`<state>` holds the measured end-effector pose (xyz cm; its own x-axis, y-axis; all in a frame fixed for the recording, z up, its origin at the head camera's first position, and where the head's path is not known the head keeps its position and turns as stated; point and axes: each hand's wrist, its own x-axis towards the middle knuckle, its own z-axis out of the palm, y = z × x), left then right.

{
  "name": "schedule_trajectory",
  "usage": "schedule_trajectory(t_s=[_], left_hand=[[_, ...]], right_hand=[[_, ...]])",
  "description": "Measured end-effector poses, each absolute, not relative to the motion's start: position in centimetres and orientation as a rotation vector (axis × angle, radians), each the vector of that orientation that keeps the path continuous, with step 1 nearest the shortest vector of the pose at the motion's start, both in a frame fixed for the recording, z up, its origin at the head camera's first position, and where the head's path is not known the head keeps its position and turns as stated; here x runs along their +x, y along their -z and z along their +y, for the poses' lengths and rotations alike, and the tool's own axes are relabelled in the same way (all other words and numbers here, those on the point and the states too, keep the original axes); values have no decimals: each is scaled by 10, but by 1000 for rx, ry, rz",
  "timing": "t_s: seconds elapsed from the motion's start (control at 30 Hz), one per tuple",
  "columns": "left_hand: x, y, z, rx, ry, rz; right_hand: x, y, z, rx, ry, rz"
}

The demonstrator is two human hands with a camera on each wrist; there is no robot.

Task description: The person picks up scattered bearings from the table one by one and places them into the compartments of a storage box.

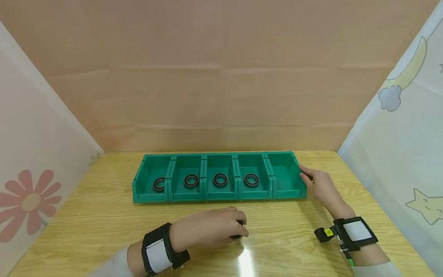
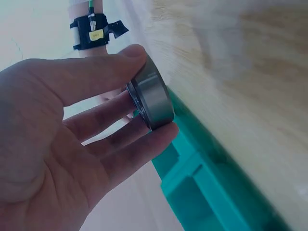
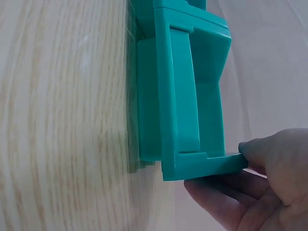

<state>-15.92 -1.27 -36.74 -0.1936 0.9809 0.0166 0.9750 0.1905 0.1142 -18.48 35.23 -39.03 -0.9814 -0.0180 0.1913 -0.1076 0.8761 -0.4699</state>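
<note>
My left hand (image 1: 209, 229) pinches a ball bearing (image 2: 156, 98) between thumb and fingers, just above the table in front of the bins. In the left wrist view the bearing stands on edge, its smooth metal outer ring showing; in the head view the fingers hide most of it. At the right end of a joined row of green bins, my right hand (image 1: 322, 188) grips the outer side wall of the last bin (image 3: 185, 91), thumb at the rim and fingers outside. That bin holds nothing. Each other bin has one black-sealed bearing (image 1: 251, 180) lying flat.
The green bin row (image 1: 187, 197) stands across the wooden table (image 1: 86, 223), towards its back. Behind rises a brown paper backdrop (image 1: 221, 96). Patterned cloths (image 1: 398, 154) hang on the left and right. Both wrists wear black straps (image 1: 356, 232) with cameras.
</note>
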Motion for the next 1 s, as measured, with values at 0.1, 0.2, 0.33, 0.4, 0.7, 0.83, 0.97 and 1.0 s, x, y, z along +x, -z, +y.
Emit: schedule_trajectory(t_s=[0.1, 0.2, 0.33, 0.4, 0.7, 0.83, 0.97, 1.0], left_hand=[[-161, 361, -4, 2017, -120, 2348], [-163, 354, 3, 2055, -78, 2335], [-165, 347, 12, 2033, -31, 2327], [-166, 343, 17, 2023, -6, 2320], [-174, 324, 40, 2108, 160, 2287], [-178, 319, 50, 2125, 199, 2280], [-181, 312, 59, 2138, 222, 2294], [-182, 310, 61, 2139, 220, 2295]], right_hand=[[-185, 390, 352, 89, -731, -2872], [-186, 390, 352, 88, -731, -2879], [-187, 391, 352, 98, -728, -2872], [-187, 391, 353, 99, -723, -2870], [-187, 393, 354, 109, -720, -2864], [-187, 393, 354, 105, -715, -2858], [-188, 394, 354, 111, -703, -2851], [-188, 394, 354, 112, -698, -2848]])
